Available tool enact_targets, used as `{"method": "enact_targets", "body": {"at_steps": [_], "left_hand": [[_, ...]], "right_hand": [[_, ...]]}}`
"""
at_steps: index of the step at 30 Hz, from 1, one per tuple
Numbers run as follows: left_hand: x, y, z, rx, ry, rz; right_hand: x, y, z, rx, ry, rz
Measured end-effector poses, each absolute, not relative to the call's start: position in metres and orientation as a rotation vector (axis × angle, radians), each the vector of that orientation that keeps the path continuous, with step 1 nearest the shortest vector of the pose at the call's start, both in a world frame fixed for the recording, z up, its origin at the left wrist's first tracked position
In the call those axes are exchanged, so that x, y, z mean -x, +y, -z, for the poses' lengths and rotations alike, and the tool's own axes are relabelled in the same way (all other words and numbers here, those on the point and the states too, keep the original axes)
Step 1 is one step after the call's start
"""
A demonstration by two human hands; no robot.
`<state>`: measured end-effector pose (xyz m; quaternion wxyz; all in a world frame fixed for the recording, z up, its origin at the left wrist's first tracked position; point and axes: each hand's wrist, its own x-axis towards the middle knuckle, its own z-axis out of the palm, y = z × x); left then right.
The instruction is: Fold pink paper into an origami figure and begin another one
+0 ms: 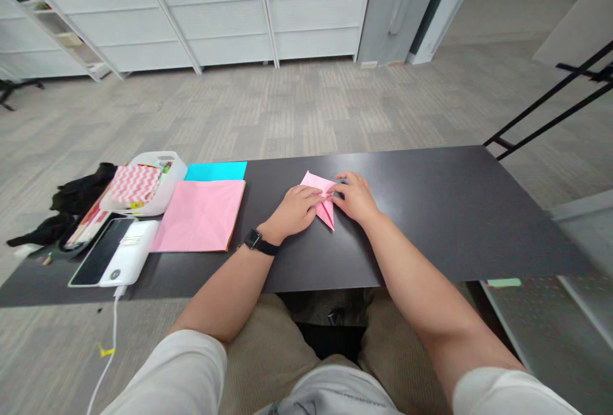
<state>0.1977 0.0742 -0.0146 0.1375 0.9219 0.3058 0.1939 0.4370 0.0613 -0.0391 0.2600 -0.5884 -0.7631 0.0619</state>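
On a dark table [431,211], mid-surface, a folded pink paper [320,193] is pressed flat by the left hand [294,209] and right hand [354,198]; apparently a crease is being set, so firm, aligned fingertip pressure is needed next.

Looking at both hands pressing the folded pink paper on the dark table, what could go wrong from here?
1. The left hand and right hand press the folded pink paper from both sides; uneven pressure might shift it and skew the crease.
2. The left forearm lies close to the stack of paper sheets, so it might nudge them.
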Motion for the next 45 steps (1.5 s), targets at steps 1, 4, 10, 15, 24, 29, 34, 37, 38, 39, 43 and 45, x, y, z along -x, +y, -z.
{"method": "enact_targets", "body": {"at_steps": [1,4,10,15,24,29,34,37,38,39,43,45], "left_hand": [[-0.198,0.074,0.015,-2.666,0.889,-0.544],[-0.199,0.074,0.015,-2.66,0.905,-0.509],[-0.198,0.074,0.016,-2.656,0.91,-0.494],[-0.196,0.075,0.018,-2.642,0.905,-0.502],[-0.197,0.075,0.016,-2.643,0.896,-0.5],[-0.197,0.075,0.016,-2.636,0.909,-0.497],[-0.197,0.074,0.016,-2.632,0.907,-0.495],[-0.197,0.072,0.016,-2.617,0.944,-0.501],[-0.197,0.071,0.016,-2.61,0.964,-0.507],[-0.197,0.071,0.016,-2.603,0.981,-0.517],[-0.197,0.072,0.017,-2.576,1.004,-0.596],[-0.197,0.074,0.018,-2.554,1.061,-0.631]], "right_hand": [[-0.437,0.061,0.038,1.597,-2.073,-0.172],[-0.439,0.057,0.033,1.623,-2.108,-0.213],[-0.443,0.045,0.021,1.687,-2.251,-0.275],[-0.446,0.04,0.019,1.689,-2.34,-0.353],[-0.45,0.039,0.026,1.715,-2.371,-0.463],[-0.453,0.038,0.026,1.705,-2.377,-0.522],[-0.456,0.042,0.02,1.658,-2.295,-0.509],[-0.45,0.045,0.018,1.631,-2.149,-0.393],[-0.448,0.046,0.018,1.62,-2.121,-0.372],[-0.444,0.046,0.019,1.608,-2.111,-0.361],[-0.433,0.044,0.024,1.565,-2.174,-0.327],[-0.429,0.043,0.026,1.562,-2.195,-0.302]]}}
